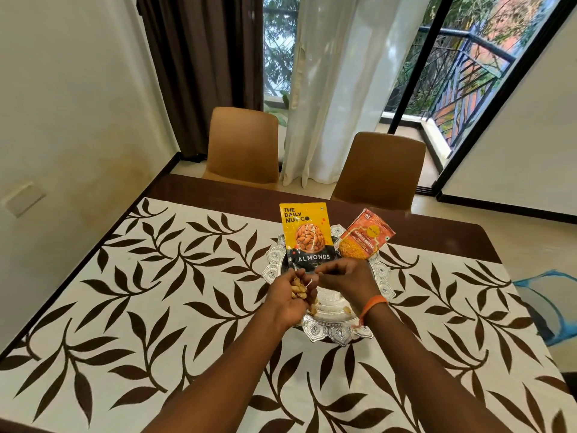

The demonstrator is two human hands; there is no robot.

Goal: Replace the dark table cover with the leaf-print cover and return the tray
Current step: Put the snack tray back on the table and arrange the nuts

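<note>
Left hand (288, 296) cupping nuts (298, 290), over silver tray (335, 334)

1. You have one leaf-print cover (156, 307) spread on the table.
2. One silver tray (338, 334) sits on the cover.
3. Two snack packets stand at the tray's far side: one almonds pouch (307, 237), one orange packet (365, 237).
4. Two chairs (243, 145) (379, 170) stand beyond the tray, past the table.
5. Your two hands, left hand (288, 296) and right hand (346, 279), are over the tray.
6. Loose nuts (298, 290) in your left hand: too bunched to count.
</note>
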